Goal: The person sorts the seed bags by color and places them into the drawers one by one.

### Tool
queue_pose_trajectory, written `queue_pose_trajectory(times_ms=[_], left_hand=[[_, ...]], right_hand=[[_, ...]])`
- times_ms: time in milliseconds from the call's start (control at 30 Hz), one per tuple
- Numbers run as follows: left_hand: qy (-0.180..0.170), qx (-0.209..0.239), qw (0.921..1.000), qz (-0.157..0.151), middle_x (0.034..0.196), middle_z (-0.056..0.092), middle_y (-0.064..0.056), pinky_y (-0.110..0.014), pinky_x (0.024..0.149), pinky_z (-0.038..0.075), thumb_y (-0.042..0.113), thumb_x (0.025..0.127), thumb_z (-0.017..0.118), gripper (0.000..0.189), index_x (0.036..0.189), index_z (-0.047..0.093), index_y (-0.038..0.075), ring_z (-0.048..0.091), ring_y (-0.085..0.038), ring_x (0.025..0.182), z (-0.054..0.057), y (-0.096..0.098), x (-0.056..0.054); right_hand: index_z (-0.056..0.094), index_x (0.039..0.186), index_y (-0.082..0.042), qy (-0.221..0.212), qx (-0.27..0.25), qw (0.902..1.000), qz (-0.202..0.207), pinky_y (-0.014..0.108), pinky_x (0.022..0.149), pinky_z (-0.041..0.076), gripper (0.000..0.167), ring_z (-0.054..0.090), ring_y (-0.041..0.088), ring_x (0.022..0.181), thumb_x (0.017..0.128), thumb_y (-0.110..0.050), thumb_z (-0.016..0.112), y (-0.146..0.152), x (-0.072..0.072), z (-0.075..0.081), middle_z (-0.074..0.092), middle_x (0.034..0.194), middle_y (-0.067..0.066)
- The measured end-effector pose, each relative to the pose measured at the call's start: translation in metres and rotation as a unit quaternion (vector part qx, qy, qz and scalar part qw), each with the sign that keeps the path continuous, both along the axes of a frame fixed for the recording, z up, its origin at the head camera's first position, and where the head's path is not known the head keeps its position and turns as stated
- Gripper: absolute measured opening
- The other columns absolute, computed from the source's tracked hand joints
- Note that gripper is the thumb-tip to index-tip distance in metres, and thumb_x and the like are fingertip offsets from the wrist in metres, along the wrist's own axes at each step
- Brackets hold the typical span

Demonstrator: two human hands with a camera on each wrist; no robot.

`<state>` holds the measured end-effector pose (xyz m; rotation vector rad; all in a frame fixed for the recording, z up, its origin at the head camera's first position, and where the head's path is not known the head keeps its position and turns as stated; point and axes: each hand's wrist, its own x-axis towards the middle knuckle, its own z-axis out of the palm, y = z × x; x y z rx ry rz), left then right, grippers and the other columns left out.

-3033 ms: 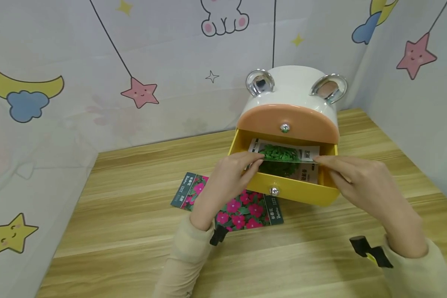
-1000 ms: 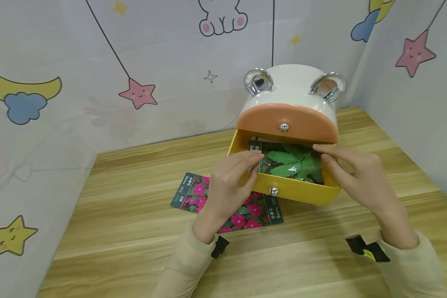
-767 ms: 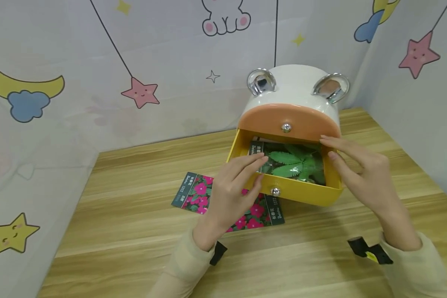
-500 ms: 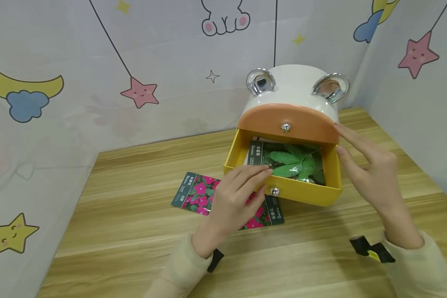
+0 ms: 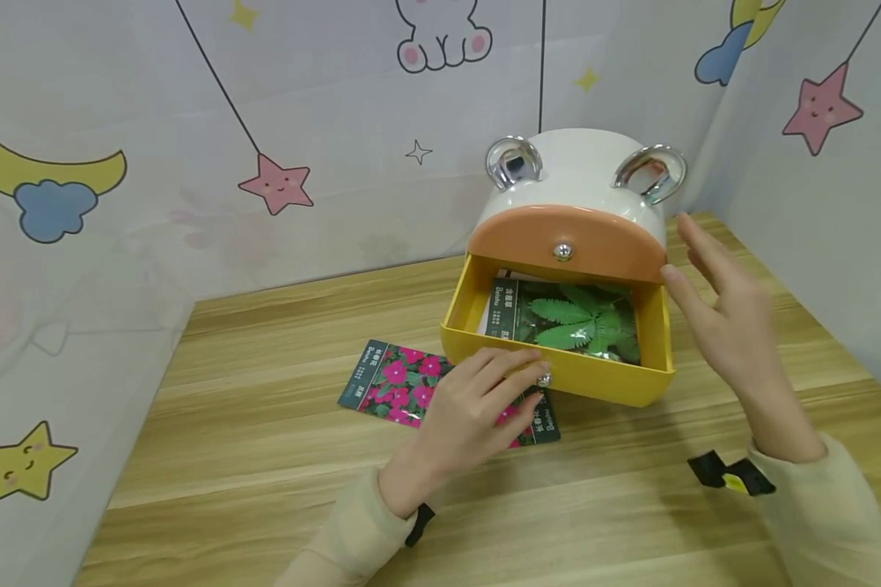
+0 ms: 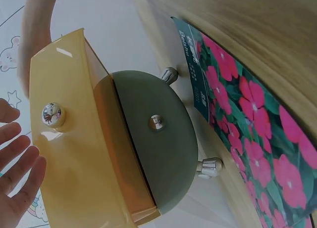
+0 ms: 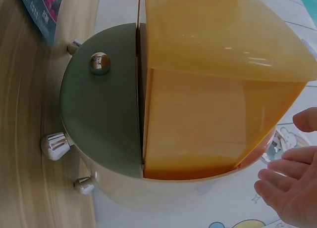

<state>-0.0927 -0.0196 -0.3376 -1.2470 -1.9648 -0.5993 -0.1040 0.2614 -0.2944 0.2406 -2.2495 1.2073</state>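
A white storage box [image 5: 583, 171] with silver ring ears has its yellow drawer [image 5: 617, 383] pulled out. In the drawer lies a seed packet [image 5: 576, 314] with a green-leaf picture, and pale paper shows beneath it. My left hand [image 5: 470, 408] is at the front of the drawer, fingertips close by the silver knob [image 6: 52, 115]. The left wrist view shows its fingers relaxed and spread, holding nothing. Beside the right side of the box my right hand [image 5: 737, 318] is raised with fingers extended; its thumb tip overlaps the orange drawer's edge in the head view.
Pink-flower seed packets [image 5: 404, 383] lie on the wooden table [image 5: 250, 440], partly behind my left hand. The orange drawer [image 5: 514, 232] above is closed. A green drawer front [image 6: 153, 154] shows below in the wrist views. Printed curtains [image 5: 352, 106] stand behind and at the sides.
A leaf-picture packet now covers the earlier packets in the drawer. Both hands have left it: the left moved down to the drawer front, the right moved out to the box's right side.
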Motion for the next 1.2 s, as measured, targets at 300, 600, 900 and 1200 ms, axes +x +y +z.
queue_pose_trajectory(times_ms=[300,600,900,1200], left_hand=[[-0.021,-0.029,0.9994,-0.005,0.112,0.068,-0.003,-0.019,0.092,0.052,0.019,0.085,0.071,0.025,0.108,0.071,0.01,0.062,-0.014,0.105,-0.003,0.001,-0.001],[-0.043,-0.056,0.9975,0.003,0.113,0.066,0.0,-0.017,0.092,0.05,0.018,0.089,0.066,0.026,0.114,0.069,0.012,0.061,-0.011,0.106,-0.004,0.003,-0.001],[-0.059,-0.061,0.9961,0.024,0.108,0.063,0.001,-0.016,0.082,0.051,0.018,0.089,0.068,0.025,0.113,0.069,0.014,0.06,-0.01,0.096,-0.005,0.006,-0.002],[-0.062,-0.101,0.9928,0.022,0.108,0.062,0.0,-0.015,0.084,0.052,0.019,0.09,0.066,0.021,0.11,0.071,0.014,0.061,-0.009,0.093,-0.006,0.007,-0.004]], right_hand=[[0.025,0.152,-0.013,-0.098,-0.074,0.9916,0.04,0.01,0.112,0.028,0.056,0.029,0.018,0.146,0.101,-0.024,0.046,0.008,-0.017,-0.004,0.024,0.16,0.004],[0.012,0.155,-0.015,-0.146,-0.105,0.9804,0.08,0.018,0.121,0.013,0.063,0.012,0.024,0.151,0.102,-0.033,0.041,0.004,-0.031,-0.002,0.009,0.163,0.005],[0.008,0.155,-0.023,-0.154,-0.14,0.9736,0.094,0.043,0.124,-0.003,0.063,0.0,0.025,0.151,0.102,-0.034,0.039,0.002,-0.045,-0.005,-0.002,0.164,-0.001],[0.008,0.155,-0.027,-0.122,-0.235,0.9486,0.174,0.032,0.121,-0.015,0.071,-0.001,0.006,0.146,0.097,-0.036,0.047,-0.002,-0.059,-0.01,-0.004,0.163,-0.006]])
